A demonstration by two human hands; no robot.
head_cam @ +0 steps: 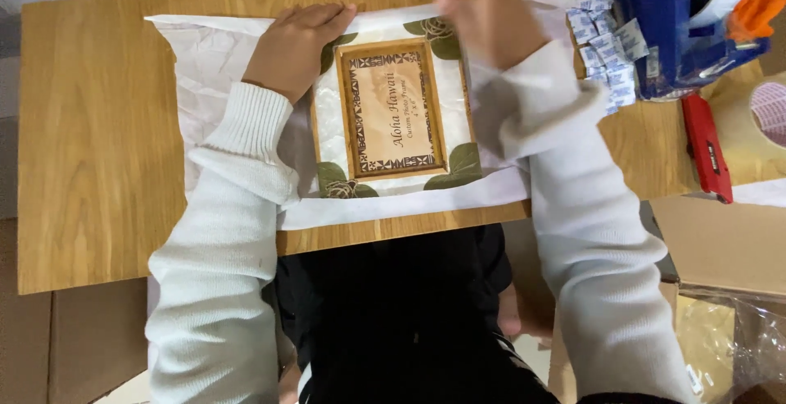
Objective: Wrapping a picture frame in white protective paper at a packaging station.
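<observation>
Picture frame on white paper, desk.
Wrapping under way: left hand flat, grip released, at 11 o'clock; right hand blurred, grip unclear; folding needs steady frame.

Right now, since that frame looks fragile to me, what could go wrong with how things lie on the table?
The picture frame lies near the table front edge; a tug on the white wrapping paper could slide it off. The right hand is blurred in motion and may crease or tear the paper. The red utility knife lies close by the right sleeve, which might knock it.
</observation>
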